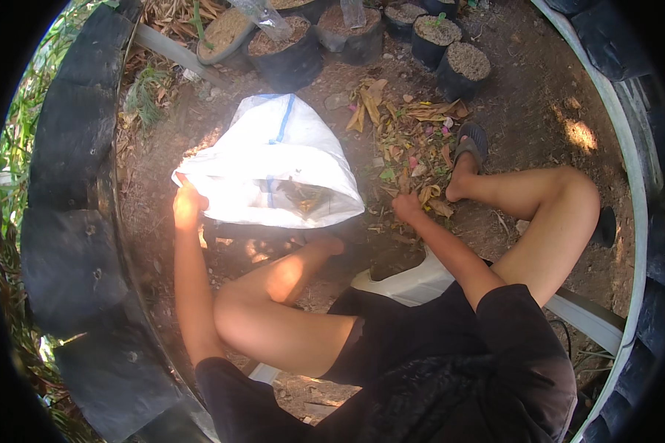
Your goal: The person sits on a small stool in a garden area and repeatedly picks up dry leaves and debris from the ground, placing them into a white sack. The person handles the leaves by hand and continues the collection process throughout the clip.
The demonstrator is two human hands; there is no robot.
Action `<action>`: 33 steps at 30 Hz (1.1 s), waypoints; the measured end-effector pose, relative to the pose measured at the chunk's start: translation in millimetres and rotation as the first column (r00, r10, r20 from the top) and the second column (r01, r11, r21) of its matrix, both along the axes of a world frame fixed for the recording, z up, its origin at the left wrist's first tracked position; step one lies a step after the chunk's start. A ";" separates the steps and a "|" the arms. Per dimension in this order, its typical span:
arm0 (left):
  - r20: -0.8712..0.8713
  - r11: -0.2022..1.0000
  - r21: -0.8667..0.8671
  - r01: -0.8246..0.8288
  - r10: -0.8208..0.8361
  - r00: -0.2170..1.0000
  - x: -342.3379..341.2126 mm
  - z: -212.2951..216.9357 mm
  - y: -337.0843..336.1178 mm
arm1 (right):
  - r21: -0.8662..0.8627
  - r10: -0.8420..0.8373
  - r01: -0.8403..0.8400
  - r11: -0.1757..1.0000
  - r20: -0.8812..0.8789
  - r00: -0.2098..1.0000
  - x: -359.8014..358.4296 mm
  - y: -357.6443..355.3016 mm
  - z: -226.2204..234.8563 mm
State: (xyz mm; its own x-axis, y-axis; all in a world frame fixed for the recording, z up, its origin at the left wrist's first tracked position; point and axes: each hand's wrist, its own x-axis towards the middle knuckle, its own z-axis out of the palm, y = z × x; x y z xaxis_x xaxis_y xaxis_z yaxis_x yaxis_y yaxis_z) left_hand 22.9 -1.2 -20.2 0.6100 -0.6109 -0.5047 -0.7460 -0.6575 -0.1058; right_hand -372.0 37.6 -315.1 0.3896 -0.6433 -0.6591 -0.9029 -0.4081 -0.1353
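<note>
A white woven sack (303,136) with blue stripes lies on the soil in front of me, its mouth gaping toward my legs. Some dry leaves (307,201) show inside it. At the left corner of the mouth, my left hand (189,202) is closed on the sack's edge. My right hand (408,207) is low at the near edge of a heap of dry leaves (414,140), to the right of the sack. Its fingers are curled together around some brown leaves, partly hidden by the hand itself. A few pink petals and green leaves are mixed into the heap.
Black pots (287,63) of soil stand in a row at the far side, two with clear plastic bottles. My sandaled foot (467,155) rests right of the leaf heap. A white plastic seat (406,284) is under me. Black sheeting (77,251) walls the left side.
</note>
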 end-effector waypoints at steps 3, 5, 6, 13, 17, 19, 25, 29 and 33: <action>-0.091 0.999 -0.027 0.046 -0.048 0.995 1.7 -5.8 -5.6 | 0.137 -0.144 0.146 0.980 -0.022 0.989 -14.6 -9.0 11.5; -0.133 0.997 -0.042 0.064 -0.070 0.989 3.9 -9.8 -8.6 | 0.044 -0.220 0.220 0.974 -0.006 0.975 -24.3 -9.2 14.8; -0.149 0.996 -0.046 0.072 -0.078 0.986 4.9 -11.4 -9.4 | -0.026 -0.255 0.254 0.967 -0.057 0.965 -27.1 -6.8 14.9; -0.146 0.998 -0.038 0.044 -0.049 0.988 24.4 -18.9 -2.5 | -0.027 -0.458 0.463 0.886 -0.213 0.863 -31.7 16.8 7.5; -0.024 0.999 0.021 -0.034 0.035 0.999 50.1 -29.3 2.0 | 0.096 -0.398 0.429 0.898 -0.236 0.887 -25.6 18.4 7.1; 0.068 0.994 0.041 -0.105 0.102 0.992 59.4 -31.4 -0.1 | 0.257 -0.413 0.463 0.848 -0.224 0.883 -25.6 14.0 8.2; 0.080 0.996 0.028 -0.080 0.078 0.994 43.6 -22.0 -1.6 | 0.038 -0.596 0.600 0.799 -0.074 0.799 -32.4 17.4 13.2; 0.065 0.984 -0.133 -0.123 0.132 0.989 24.3 -12.3 5.3 | -0.050 -0.619 0.618 0.785 -0.089 0.780 -31.8 24.1 15.8; 0.098 0.996 -0.038 -0.080 0.083 0.992 22.5 -9.9 4.8 | -0.084 -0.418 0.412 0.907 -0.285 0.863 -23.3 33.0 19.8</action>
